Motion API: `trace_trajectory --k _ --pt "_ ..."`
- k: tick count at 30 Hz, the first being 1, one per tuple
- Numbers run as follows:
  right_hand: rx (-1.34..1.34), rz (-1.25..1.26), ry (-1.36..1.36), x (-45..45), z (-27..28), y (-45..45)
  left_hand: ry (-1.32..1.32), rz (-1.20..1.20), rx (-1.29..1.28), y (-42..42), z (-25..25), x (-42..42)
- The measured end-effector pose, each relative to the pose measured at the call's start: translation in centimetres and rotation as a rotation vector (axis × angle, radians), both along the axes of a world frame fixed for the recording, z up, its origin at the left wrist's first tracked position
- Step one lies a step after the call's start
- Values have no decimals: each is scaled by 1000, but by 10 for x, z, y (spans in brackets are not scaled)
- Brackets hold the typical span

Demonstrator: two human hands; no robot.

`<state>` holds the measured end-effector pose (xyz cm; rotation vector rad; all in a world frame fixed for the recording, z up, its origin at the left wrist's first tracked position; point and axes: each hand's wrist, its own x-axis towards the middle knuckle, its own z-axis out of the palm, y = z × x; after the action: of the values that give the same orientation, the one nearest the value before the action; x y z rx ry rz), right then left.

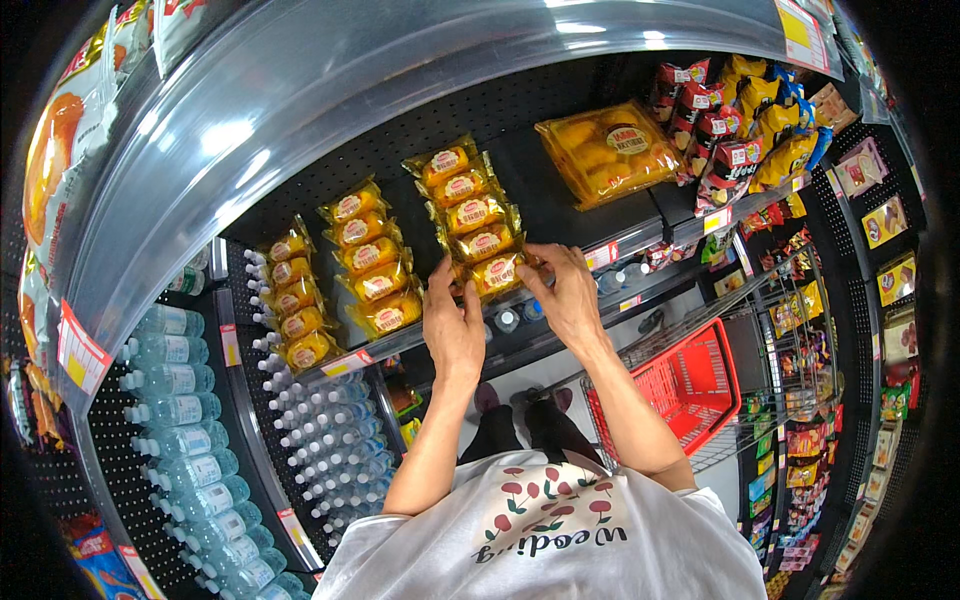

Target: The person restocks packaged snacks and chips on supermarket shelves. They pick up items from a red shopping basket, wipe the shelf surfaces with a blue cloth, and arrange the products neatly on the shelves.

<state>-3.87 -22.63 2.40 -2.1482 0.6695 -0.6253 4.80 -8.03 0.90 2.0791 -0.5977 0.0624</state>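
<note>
My left hand (455,326) and my right hand (566,296) are at either end of the front wrapped bread roll (497,276), with fingers and thumbs on its yellow clear wrapper. This roll heads a row of several like packs (474,214) running back on a black shelf (517,169). To the left stand two more rows of the same bread, a nearer row (376,285) and a farther row (296,300). Right of my hands a large yellow bag of bread (611,154) lies on the shelf.
Red and yellow snack bags (731,169) crowd the shelf's right end. Overhead curves a clear shelf edge (300,90). Bottled water (187,409) fills the lower left. A metal cart (795,352) with a red basket (686,382) stands by my right arm.
</note>
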Motion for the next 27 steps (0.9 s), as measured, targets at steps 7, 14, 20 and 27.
trace_trajectory --k 7,14,20,27 --pt "-120 -11 23 6 0 -6 -47 6 55 -6 5 5" --pt "-111 4 29 8 3 -9 -62 17 108 -9 9 5" --pt "-13 12 -22 10 -10 -10 -88 18 109 -8 7 5" --pt "10 8 -33 10 -4 -9 11 5 15 -11 12 6"
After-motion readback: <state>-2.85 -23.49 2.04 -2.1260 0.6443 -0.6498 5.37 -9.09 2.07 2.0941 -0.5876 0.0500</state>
